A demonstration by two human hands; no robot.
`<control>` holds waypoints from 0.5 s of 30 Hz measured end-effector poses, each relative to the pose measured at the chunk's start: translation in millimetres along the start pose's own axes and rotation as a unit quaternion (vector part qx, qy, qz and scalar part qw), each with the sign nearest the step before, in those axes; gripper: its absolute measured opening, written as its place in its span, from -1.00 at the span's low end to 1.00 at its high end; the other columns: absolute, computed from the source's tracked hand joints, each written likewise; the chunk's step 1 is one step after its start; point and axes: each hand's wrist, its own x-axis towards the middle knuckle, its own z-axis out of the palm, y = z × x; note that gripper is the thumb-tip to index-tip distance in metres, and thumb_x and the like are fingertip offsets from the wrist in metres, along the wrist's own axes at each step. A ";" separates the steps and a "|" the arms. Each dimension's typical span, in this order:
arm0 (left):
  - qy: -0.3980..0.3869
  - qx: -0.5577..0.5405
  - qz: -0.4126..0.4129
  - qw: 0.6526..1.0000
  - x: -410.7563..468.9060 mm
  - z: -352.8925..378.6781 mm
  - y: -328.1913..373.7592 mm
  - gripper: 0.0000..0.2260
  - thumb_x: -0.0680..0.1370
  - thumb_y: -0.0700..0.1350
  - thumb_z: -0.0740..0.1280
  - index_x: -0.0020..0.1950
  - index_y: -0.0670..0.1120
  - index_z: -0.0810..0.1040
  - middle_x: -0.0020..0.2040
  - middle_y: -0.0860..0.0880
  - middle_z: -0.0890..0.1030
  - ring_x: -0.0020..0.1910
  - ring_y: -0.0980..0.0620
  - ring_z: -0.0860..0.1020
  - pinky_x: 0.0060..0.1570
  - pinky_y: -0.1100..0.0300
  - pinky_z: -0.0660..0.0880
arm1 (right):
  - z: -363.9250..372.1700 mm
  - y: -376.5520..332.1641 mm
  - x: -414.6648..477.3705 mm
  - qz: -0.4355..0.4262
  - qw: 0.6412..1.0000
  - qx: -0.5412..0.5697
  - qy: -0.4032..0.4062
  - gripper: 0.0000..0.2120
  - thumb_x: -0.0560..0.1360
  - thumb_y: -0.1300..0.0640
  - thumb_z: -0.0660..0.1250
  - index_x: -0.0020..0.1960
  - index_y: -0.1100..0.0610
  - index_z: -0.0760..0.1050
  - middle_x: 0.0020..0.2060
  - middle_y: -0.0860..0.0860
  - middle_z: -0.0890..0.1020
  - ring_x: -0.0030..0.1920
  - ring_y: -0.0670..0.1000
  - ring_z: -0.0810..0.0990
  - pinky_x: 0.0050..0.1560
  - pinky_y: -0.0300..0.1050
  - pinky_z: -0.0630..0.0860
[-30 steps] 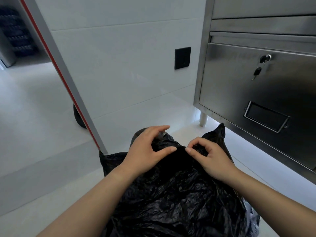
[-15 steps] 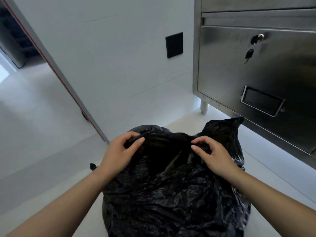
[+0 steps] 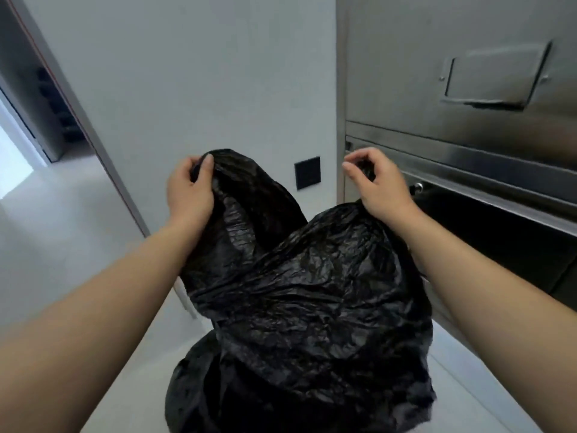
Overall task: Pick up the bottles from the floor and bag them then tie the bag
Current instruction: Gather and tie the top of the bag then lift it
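In the head view, both hands had risen and drawn apart since half a second earlier. The left hand (image 3: 190, 190) gripped one gathered ear of the black bag (image 3: 312, 307) at 11 o'clock, and the right hand (image 3: 379, 189) pinched another at 1 o'clock. The bag filled the centre down to 6 o'clock. No bottles showed, so crossing the ears into a knot seemed next.

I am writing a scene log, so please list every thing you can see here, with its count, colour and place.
bin bag: one, black, centre, hanging from both hands
wall plate: one, black, on the white wall behind the bag
cabinet: one, steel grey, right
label holder: one, steel, on the cabinet front
lock: one, metal, lower cabinet door
door frame: one, grey with red edge, left
bottles: none visible
left hand: one, grips the bag's left top corner
right hand: one, pinches its right top corner
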 end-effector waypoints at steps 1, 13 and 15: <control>0.035 -0.031 0.004 0.999 17.9 -5.7 17.1 -0.82 0.59 -0.04 0.22 -0.06 -0.12 0.51 -0.16 -0.05 0.54 -0.11 0.06 0.47 -0.11 0.22 0.36 | -8.0 -17.4 15.5 -0.022 0.999 0.010 0.022 -0.90 0.53 0.10 0.30 0.02 0.10 0.49 -0.13 0.04 0.61 -0.15 -0.12 0.53 -0.07 -0.25 0.42; -0.088 -0.082 0.018 0.993 -84.5 -1.0 -45.5 -0.88 0.57 -0.06 0.25 -0.16 0.04 0.52 -0.21 0.08 0.58 -0.26 0.41 0.49 -0.18 0.53 0.37 | 20.5 21.9 -75.2 0.040 0.998 0.052 0.017 -0.84 0.52 0.05 0.29 0.09 0.02 0.47 -0.19 -0.18 0.51 -0.19 -0.18 0.46 -0.03 -0.10 0.40; -0.117 -0.079 0.027 0.990 -106.6 2.3 -64.7 -0.88 0.55 -0.01 0.28 -0.19 0.06 0.50 -0.22 0.09 0.57 -0.24 0.38 0.50 -0.17 0.52 0.37 | 30.4 37.1 -99.5 0.067 0.997 0.046 0.003 -0.84 0.50 0.00 0.29 0.08 -0.05 0.47 -0.24 -0.21 0.50 -0.23 -0.21 0.47 -0.07 -0.17 0.38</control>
